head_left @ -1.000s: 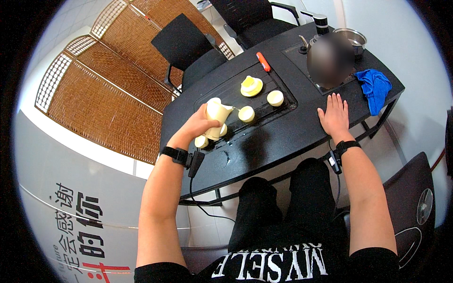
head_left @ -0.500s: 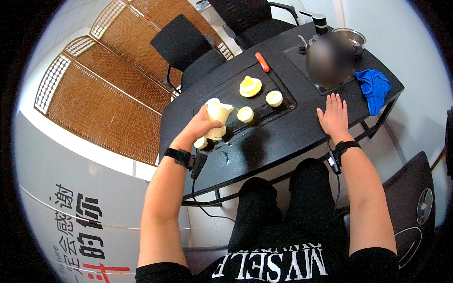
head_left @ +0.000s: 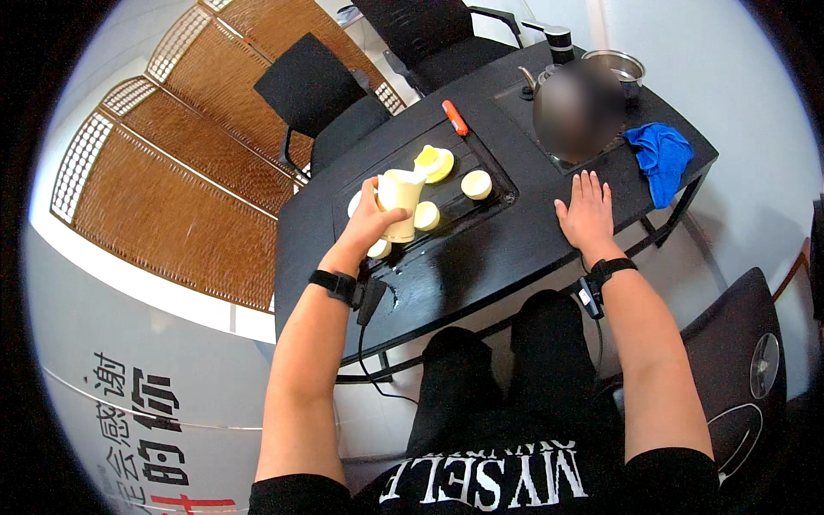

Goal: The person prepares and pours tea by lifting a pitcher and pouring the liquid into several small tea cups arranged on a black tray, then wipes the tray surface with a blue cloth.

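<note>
My left hand (head_left: 372,221) is wrapped around a cream-coloured pitcher (head_left: 400,202), holding it over a black tea tray, its spout toward the right. Close by the pitcher's right side sits a small cream cup (head_left: 427,216); another cup (head_left: 476,184) stands farther right. Below my fingers a third cup (head_left: 379,250) is partly covered, and behind the hand only a pale rim (head_left: 354,202) shows. A lidded cream-and-yellow tea bowl (head_left: 435,163) rests beyond the pitcher. My right hand (head_left: 588,215) lies flat on the table's near edge, fingers stretched out, holding nothing.
An orange-red handled object (head_left: 455,118) lies at the tray's far edge. To the right are a blurred round area, a steel pot (head_left: 616,70), a dark tap-like device (head_left: 560,45) and a crumpled blue cloth (head_left: 659,161). Wet patches (head_left: 396,296) mark the near tabletop. Black chairs (head_left: 313,90) stand behind.
My left hand has carried the pitcher rightward over the tray, nearer the middle cup. The whole view has shifted slightly; my right hand stays flat on the table.
</note>
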Demonstrator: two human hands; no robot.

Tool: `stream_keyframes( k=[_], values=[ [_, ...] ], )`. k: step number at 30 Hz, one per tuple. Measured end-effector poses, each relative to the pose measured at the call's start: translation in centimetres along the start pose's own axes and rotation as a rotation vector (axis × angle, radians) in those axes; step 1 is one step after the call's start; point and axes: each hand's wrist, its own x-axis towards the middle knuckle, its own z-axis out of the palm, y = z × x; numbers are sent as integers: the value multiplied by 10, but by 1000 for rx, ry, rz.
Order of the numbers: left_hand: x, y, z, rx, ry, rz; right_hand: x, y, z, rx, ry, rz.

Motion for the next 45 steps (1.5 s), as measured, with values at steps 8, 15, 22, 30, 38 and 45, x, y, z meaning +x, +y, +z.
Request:
stream_keyframes(
  k=[8,15,22,30,38,45],
  values=[
    [17,26,19,-4,-64,96,0,3,4,3,38,-20],
    [32,30,29,35,-60,110,1,3,8,12,77,-28],
    [42,31,30,97,-66,84,0,3,6,35,80,-33],
    [46,36,30,149,-72,91,1,4,6,60,70,-26],
    [50,34,27,229,-49,104,2,3,6,56,54,-15],
    [53,32,20,265,-62,121,2,2,5,45,47,-18]
  ],
)
